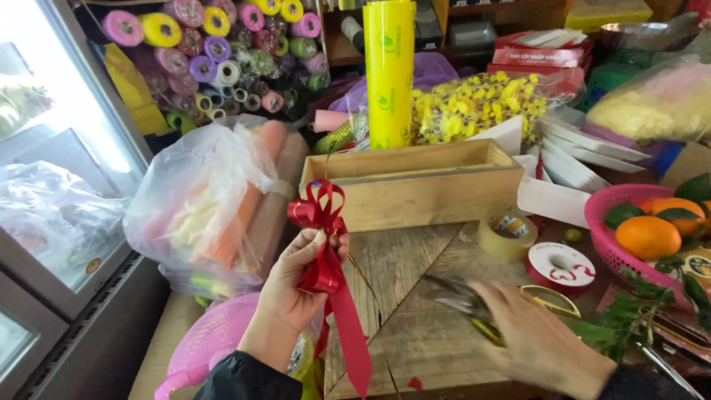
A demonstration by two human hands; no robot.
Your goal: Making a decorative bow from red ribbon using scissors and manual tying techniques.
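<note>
red ribbon bow (320, 222) pinched in left hand (292, 285), tails hanging below

gift-wrap or florist shop counter, looks like. stacked rolls of coloured wrapping paper (222, 52) on back wall, tall yellow film roll (389, 70) upright, bagged yellow artificial flowers (474, 107), red ribbon spool (561, 265), tape roll (507, 235), pink basket (601, 230) with oranges (648, 235), glass-door cooler (44, 148) at left, wooden worktop (415, 311).
</note>
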